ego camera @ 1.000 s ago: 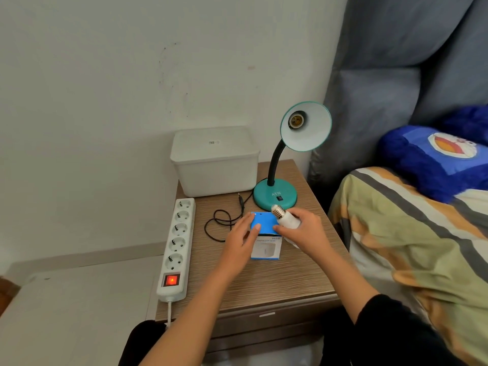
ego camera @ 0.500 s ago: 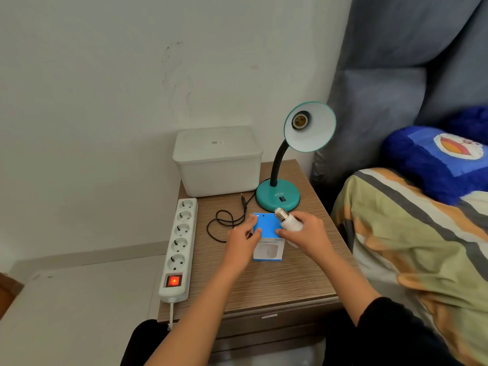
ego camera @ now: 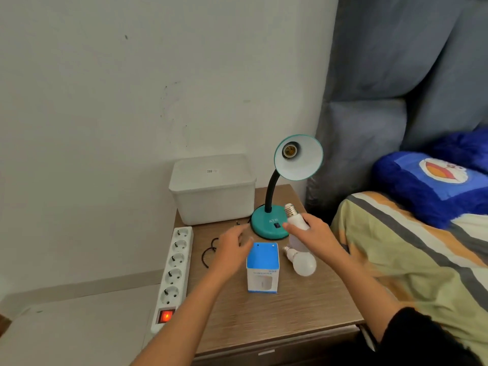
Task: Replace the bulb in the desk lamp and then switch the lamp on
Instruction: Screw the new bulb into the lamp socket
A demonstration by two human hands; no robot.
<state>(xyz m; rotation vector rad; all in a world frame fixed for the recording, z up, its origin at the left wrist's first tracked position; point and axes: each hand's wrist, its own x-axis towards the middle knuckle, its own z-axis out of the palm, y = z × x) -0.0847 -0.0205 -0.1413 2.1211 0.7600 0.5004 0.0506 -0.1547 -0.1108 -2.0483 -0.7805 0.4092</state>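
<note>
Near: wood-grain nightstand (ego camera: 303, 307) bearing a blue-topped cardboard box (ego camera: 262, 268) and a smooth white spare bulb (ego camera: 302, 261). Left hand (ego camera: 229, 245) open, empty. Right hand (ego camera: 314, 233) grips a bulb (ego camera: 295, 219), threaded metal cap up. Far: teal lamp (ego camera: 272, 224), round shade, bare socket (ego camera: 289, 150).

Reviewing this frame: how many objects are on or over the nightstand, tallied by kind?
Light bulbs: 2 (one held in the right hand at, one lying at)
Desk lamp: 1
Blue and white box: 1
White storage bin: 1
Power strip: 1
Black cable: 1
Total: 7
</note>
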